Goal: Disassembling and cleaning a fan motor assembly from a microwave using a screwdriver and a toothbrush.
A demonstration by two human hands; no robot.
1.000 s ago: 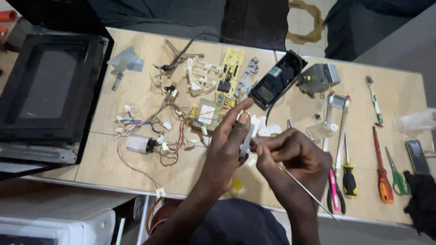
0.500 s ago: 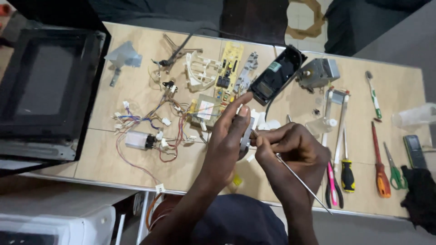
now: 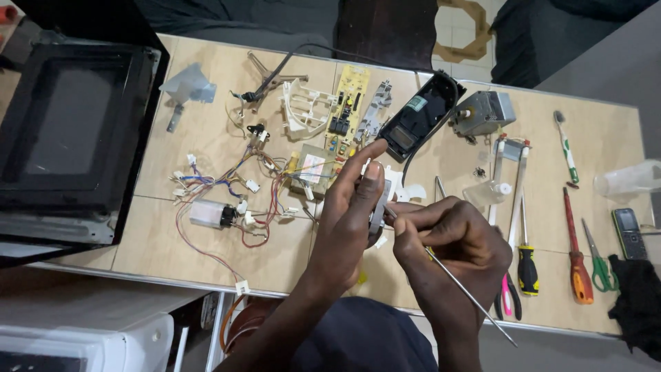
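My left hand (image 3: 351, 220) grips a small grey plastic part (image 3: 378, 207) upright above the wooden table (image 3: 206, 138), fingers wrapped around it. My right hand (image 3: 451, 238) pinches a thin metal rod (image 3: 468, 296) close to its tip, and the tip touches the grey part. The rod's long shaft slants down to the right past my wrist. Both hands meet near the table's front edge. What lies under them is hidden.
A black microwave body (image 3: 65, 138) fills the left. Loose wiring (image 3: 234, 200), a yellow circuit board (image 3: 346, 110), a black panel (image 3: 420, 120) and a grey motor (image 3: 482, 114) lie behind my hands. Screwdrivers (image 3: 575, 255), pliers (image 3: 508, 303), scissors (image 3: 597, 258) and a phone (image 3: 628, 233) lie at right.
Both hands stay together on the grey part, shifting only slightly. The camera view has drifted a little, so the table sits lower in the picture.
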